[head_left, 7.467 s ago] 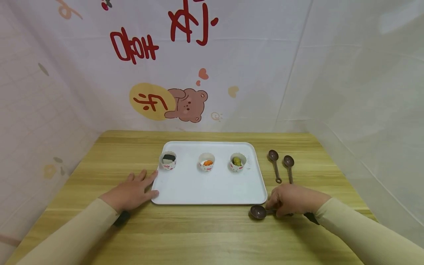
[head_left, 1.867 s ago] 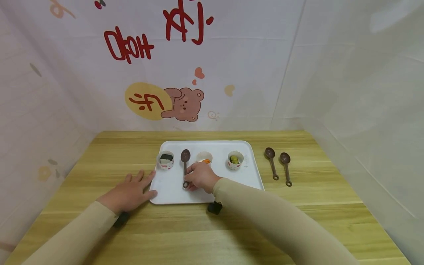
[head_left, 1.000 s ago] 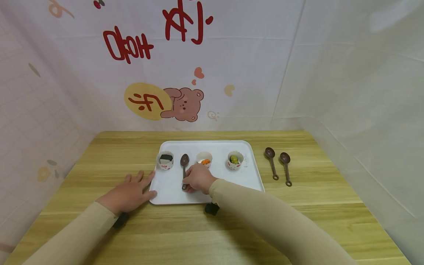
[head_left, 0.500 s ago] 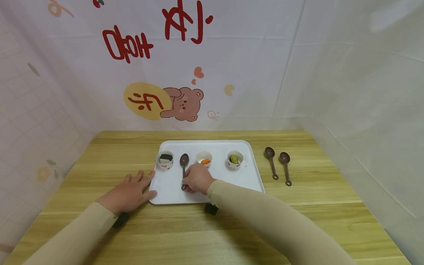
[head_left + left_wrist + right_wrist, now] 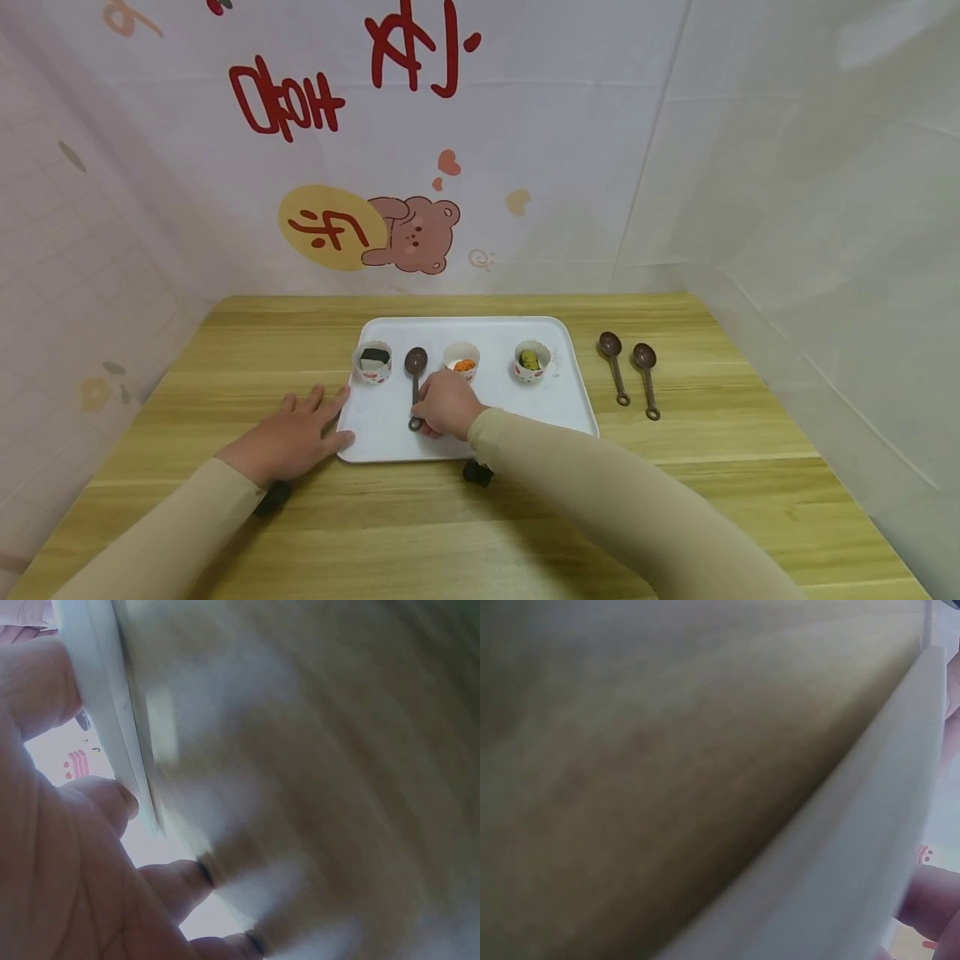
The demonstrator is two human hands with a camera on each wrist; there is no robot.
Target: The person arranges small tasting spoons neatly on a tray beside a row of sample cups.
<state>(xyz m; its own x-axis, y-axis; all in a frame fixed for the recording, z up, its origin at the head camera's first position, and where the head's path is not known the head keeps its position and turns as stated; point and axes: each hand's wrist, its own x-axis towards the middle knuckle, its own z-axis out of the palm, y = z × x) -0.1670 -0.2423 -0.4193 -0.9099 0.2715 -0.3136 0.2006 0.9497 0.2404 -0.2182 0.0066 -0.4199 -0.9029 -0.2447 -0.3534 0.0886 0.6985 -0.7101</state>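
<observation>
In the head view my right hand (image 5: 447,405) pinches the handle of a brown measuring spoon (image 5: 416,362) at the left part of a white tray (image 5: 517,433). The spoon's bowl points away from me, between two paper cups. My left hand (image 5: 288,435) lies with fingers spread at the tray's left edge, thumb and forefinger touching the rim. The left cup (image 5: 372,377) holds a black and white piece. Orange bits lie in the middle cup (image 5: 461,360), partly behind my right hand. Something green sits in the right cup (image 5: 531,373).
Two more brown measuring spoons, one nearer the tray (image 5: 613,367) and one farther right (image 5: 647,379), lie on the wooden table (image 5: 712,450). A printed white cloth (image 5: 570,167) hangs behind and along both sides.
Earlier my right hand held the spoon at the table's right front; it has since carried it left onto the tray. Over the last second, hand and spoon hardly move. My left hand stays put.
</observation>
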